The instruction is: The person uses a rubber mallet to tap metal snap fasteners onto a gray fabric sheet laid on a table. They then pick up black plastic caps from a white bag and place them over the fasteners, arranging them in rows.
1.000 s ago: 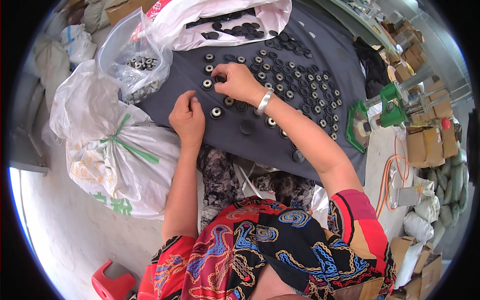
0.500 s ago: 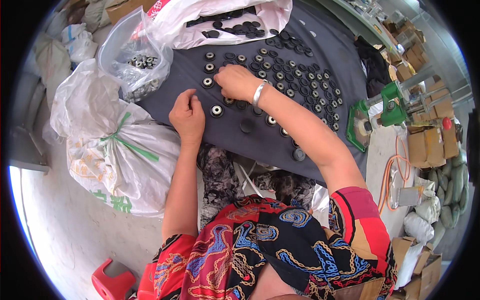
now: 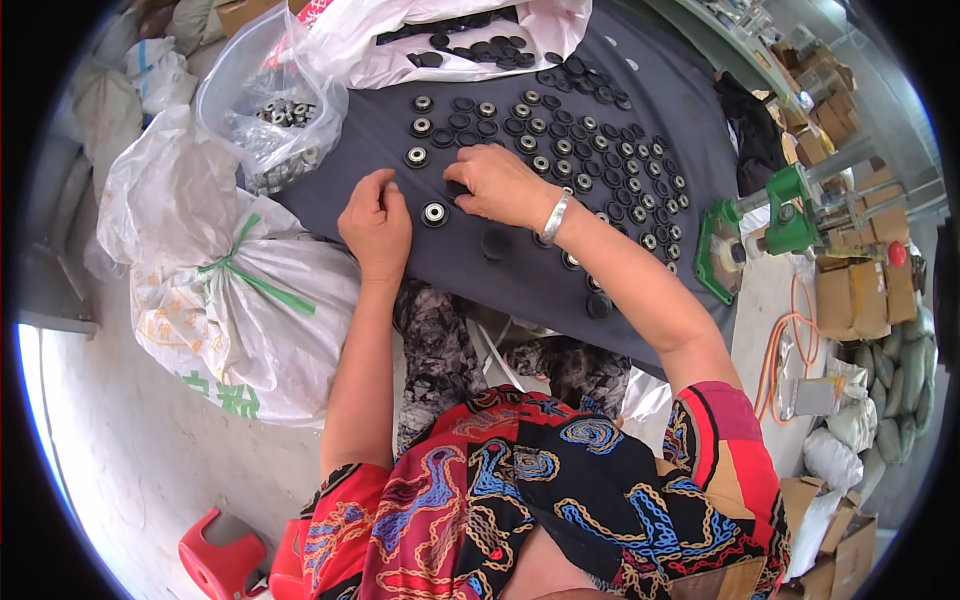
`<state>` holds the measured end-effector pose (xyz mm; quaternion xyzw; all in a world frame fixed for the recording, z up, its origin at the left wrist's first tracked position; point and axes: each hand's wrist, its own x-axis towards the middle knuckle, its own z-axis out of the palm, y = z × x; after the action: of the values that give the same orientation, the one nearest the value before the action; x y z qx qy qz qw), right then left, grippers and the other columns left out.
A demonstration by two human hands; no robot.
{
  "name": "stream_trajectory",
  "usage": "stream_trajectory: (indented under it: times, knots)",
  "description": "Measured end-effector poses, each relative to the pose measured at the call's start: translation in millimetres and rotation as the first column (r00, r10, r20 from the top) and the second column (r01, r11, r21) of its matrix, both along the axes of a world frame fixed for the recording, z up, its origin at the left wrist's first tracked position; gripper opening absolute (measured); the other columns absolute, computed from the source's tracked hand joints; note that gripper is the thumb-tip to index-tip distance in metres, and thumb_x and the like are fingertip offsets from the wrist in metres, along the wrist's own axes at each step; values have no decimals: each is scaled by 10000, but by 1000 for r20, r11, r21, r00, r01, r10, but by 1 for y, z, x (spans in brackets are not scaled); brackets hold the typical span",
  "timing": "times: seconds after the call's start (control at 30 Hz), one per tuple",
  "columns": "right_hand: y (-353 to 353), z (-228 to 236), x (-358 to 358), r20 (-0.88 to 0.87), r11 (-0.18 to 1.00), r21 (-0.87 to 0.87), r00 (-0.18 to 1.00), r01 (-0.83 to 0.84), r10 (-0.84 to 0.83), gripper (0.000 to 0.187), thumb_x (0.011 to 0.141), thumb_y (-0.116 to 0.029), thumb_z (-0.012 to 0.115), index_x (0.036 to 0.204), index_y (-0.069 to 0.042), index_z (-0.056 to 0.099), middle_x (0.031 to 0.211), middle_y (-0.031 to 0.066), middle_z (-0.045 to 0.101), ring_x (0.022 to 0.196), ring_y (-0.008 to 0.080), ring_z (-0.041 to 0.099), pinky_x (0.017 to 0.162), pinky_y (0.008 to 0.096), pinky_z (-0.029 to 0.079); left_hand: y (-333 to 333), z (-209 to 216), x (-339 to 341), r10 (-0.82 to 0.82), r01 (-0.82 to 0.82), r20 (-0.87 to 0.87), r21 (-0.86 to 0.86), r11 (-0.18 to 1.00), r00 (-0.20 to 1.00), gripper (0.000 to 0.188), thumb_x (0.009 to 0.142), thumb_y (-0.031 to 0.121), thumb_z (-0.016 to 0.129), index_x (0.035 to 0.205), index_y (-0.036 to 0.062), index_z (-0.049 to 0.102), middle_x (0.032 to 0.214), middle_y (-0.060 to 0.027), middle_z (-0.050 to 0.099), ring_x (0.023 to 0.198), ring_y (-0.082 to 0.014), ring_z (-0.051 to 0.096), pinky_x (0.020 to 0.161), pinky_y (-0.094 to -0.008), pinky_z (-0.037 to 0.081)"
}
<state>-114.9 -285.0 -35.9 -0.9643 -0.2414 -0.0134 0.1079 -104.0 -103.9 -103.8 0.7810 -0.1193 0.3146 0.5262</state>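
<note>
We saw a person seated at a table draped in dark grey cloth point(image 3: 400, 150), both bare hands at work among small black plastic wheels. The left hand point(image 3: 376, 222) sat near the front edge of the cloth with its fingers curled shut, though we could not tell whether they pinched anything; just to its right lay a black wheel with a metal bearing point(image 3: 434, 213) pressed into its middle, apart from the fingers. The right hand point(image 3: 500, 185), a silver bangle point(image 3: 554, 215) at its wrist, rested palm down a little farther in, its fingertips closed over a wheel point(image 3: 457, 188) mostly hidden beneath them. Across the middle and the right side of the cloth ran rows of fitted wheels point(image 3: 590, 135) showing bright centres, so we judged a good share of the work was done. What seemed left was a heap of plain black wheels point(image 3: 470, 45) on a white plastic bag point(image 3: 400, 60) at the far edge, a few bare wheels point(image 3: 495, 243) near the front edge, and a clear bag of loose metal bearings point(image 3: 280, 125) at the far left corner. A full white sack point(image 3: 230, 290) stood on the floor beside the left edge, a green hand press point(image 3: 775, 215) off the right edge, and a red stool point(image 3: 222, 555) low behind.
</note>
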Motion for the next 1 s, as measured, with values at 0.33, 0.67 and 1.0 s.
stream_trajectory:
  times: [0.33,0.67,1.0]
  knots:
    - [-3,21,-14,-46,987,-122,993,105,-111,277,688,-134,706,924,-8,636,884,142,635,899,319,622,812,427,477,1,-1,0,0,0,-6,0,1000,1000,130,800,2,586,907,7,659,832,-124,678,702,-258,671,648,-326,524]
    - [-11,2,-25,21,979,175,994,105,-110,290,679,-82,681,947,3,610,887,145,594,811,317,616,743,408,499,2,-5,2,-2,2,17,1,1000,1000,120,838,20,601,938,16,669,785,-101,681,679,-172,650,646,-288,506]
    - [-20,2,-29,-11,998,51,999,37,-36,259,660,-109,666,912,-50,646,863,82,598,868,266,574,777,381,432,2,-7,3,10,-10,-7,26,1000,1000,120,846,31,600,941,12,671,767,-81,675,627,-127,606,607,-276,483]
